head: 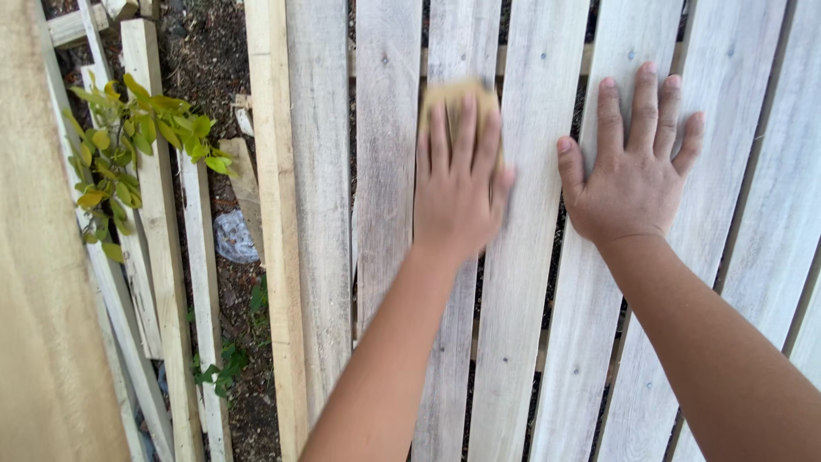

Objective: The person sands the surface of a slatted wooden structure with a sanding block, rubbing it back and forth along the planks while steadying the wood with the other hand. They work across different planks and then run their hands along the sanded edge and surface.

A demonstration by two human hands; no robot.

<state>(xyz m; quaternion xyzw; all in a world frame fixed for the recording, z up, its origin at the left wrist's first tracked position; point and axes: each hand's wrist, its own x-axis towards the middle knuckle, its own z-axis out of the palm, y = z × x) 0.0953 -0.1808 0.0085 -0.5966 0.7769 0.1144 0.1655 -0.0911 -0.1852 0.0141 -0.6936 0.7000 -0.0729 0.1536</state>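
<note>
Slats of pale, weathered wood filled most of the view, a whole panel of them running side by side with narrow dark gaps between, nail heads dotted along the boards. Off at the left edge stood a broad tan board, smooth and close to the camera, and beside it a few loose narrow strips of timber leaned over dark soil and litter. Over those strips hung a leafy green sprig, some leaves going yellow, and lower down by the strips lay a crumpled bit of pale plastic on the ground. Then the arms, both bare, reaching up from the bottom of the frame onto the slats. Left hand was pressed flat on a slat near the middle of the panel, fingers together and pointing up, blurred at the edges, and under those fingers it held a small tan piece of sandpaper against the wood, the top of that piece showing just above the fingertips. Right hand lay just beside it, apart by one slat's width or so, open and released, palm down, fingers spread across two neighbouring boards and the gap between them, gripping nothing at all.
</note>
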